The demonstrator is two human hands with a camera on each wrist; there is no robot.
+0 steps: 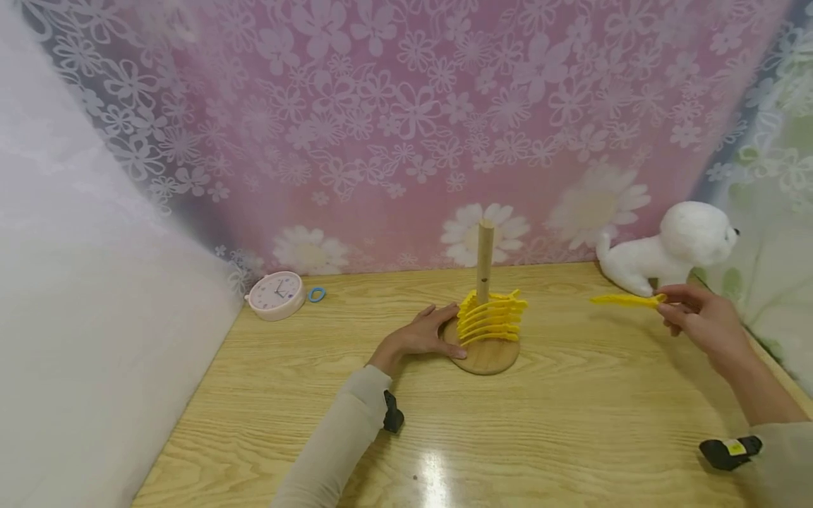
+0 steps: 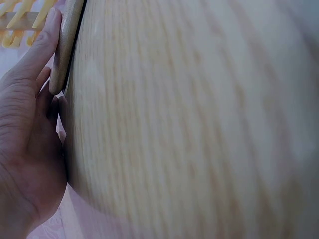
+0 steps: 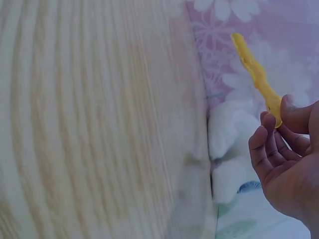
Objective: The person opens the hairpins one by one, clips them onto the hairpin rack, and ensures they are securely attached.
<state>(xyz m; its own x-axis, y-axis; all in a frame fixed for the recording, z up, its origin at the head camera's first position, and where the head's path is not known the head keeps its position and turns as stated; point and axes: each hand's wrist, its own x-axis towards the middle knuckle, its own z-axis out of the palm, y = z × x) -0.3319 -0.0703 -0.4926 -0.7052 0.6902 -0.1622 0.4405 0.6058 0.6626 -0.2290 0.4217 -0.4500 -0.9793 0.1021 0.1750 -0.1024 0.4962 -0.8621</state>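
Strip (image 1: 625, 300), yellow, lies level in right hand (image 1: 701, 321), pointing toward peg (image 1: 485, 261).

Pink clock (image 1: 276, 293) at my tabletop's (image 1: 571, 423) far left, blue ring (image 1: 316, 294) just beside; white plush dog (image 1: 673, 254) far right (against floral backdrop).

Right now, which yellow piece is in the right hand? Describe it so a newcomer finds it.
Start at the white plush dog at the table's right rear. Just before it, the right hand pinches one yellow piece. Unlike the stacked yellow pieces on the peg stand, it's alone, off the table.
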